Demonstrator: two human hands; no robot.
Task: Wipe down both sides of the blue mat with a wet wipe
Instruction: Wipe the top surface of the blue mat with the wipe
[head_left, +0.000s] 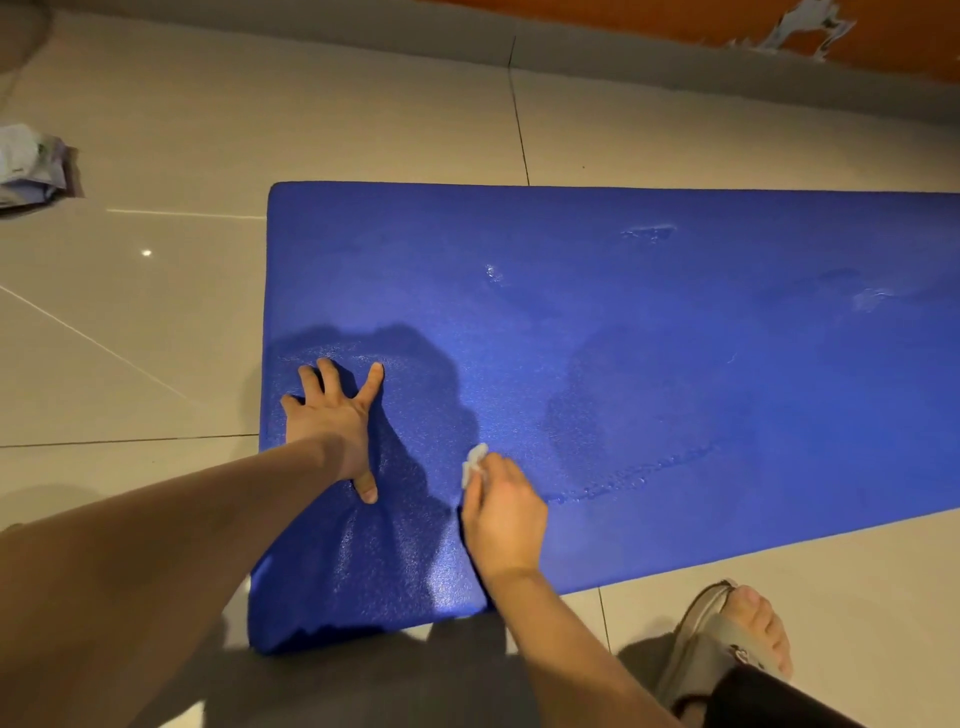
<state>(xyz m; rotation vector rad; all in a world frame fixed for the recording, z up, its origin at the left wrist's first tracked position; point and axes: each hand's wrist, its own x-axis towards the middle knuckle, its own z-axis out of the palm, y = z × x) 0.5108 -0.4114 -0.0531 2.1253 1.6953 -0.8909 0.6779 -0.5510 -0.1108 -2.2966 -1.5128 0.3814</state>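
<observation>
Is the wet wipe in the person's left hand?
No, the right hand pinches the wet wipe, while the left hand lies flat on the blue mat with fingers spread.

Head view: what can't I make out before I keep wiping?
Head view only:
1. Mat: its right end is cut off by the frame edge; its underside lies against the floor.
2. Wet wipe: mostly hidden inside the right hand; only a tip shows.
3. Mat's near-left edge: partly covered by the left arm.
4. Crumpled packet at far left: blurred, contents unreadable.
</observation>
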